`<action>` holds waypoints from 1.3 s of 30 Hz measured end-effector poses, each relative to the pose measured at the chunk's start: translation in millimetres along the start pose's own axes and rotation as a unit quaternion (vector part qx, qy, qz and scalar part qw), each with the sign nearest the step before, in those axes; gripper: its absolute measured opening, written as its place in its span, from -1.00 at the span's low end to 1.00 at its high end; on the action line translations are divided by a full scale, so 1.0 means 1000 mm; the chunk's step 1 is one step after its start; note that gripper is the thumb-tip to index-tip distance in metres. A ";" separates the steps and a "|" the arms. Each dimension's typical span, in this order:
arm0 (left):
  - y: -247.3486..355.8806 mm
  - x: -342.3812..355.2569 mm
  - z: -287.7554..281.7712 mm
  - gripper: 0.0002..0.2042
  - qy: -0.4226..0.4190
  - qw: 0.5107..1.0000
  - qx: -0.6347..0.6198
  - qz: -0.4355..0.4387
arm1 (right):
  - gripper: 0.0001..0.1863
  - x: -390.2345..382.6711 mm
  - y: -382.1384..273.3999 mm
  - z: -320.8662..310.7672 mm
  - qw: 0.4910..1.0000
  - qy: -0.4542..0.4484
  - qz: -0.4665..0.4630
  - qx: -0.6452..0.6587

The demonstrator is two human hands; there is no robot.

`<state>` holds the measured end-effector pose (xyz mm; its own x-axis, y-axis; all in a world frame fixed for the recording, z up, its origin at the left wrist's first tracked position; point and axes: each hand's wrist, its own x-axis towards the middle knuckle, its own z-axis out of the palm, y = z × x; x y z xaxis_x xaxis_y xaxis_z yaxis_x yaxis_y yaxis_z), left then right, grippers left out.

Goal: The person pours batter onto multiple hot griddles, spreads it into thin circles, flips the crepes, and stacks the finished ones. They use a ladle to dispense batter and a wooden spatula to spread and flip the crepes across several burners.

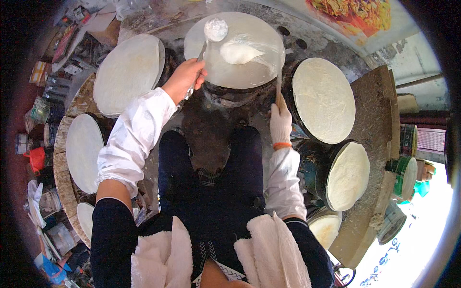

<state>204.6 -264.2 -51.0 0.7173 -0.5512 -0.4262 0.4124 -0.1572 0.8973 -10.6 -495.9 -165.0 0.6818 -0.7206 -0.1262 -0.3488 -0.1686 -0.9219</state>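
Note:
My bare left hand (185, 79) grips the metal handle of a ladle (216, 30), whose white-coated bowl is over the back round griddle (206, 57). A pool of white batter (239, 53) lies on that griddle, thinly streaked toward the right. My right hand (281, 122), in a white glove with an orange cuff, holds the wooden handle of a long flat spreading tool (279, 84), its blade reaching over the griddle's right part. Whether the blade touches the surface I cannot tell.
Several round griddles with pale sheets surround my legs (245, 163), including ones at left (127, 74) and right (321, 101). A curved board (370, 110) runs along the right side. Tins and boxes crowd the far left (50, 134); more tins (403, 177) stand outside the board.

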 end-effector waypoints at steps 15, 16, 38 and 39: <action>0.010 -0.057 -0.031 -0.66 -0.204 0.869 -0.451 -0.021 | -0.45 -0.004 -0.072 0.063 0.992 -0.070 -0.091 0.055; 0.016 -0.064 -0.029 -0.66 -0.187 0.875 -0.447 -0.004 | -0.45 0.005 -0.063 0.060 0.987 -0.021 -0.136 0.079; -0.019 -0.218 -0.038 -0.59 0.003 0.887 -0.443 -0.135 | -0.49 -0.007 -0.067 0.054 0.991 -0.035 -0.034 -0.122; -0.020 -0.227 -0.036 -0.59 0.001 0.884 -0.444 -0.142 | -0.48 0.002 -0.059 0.042 0.983 -0.046 -0.044 -0.170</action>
<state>53.7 -106.9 23.6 0.5142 -0.5913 -0.6212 0.8543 0.4175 0.3096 38.4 -458.8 -126.3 0.7686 -0.6323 -0.0975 -0.4695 -0.4538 -0.7574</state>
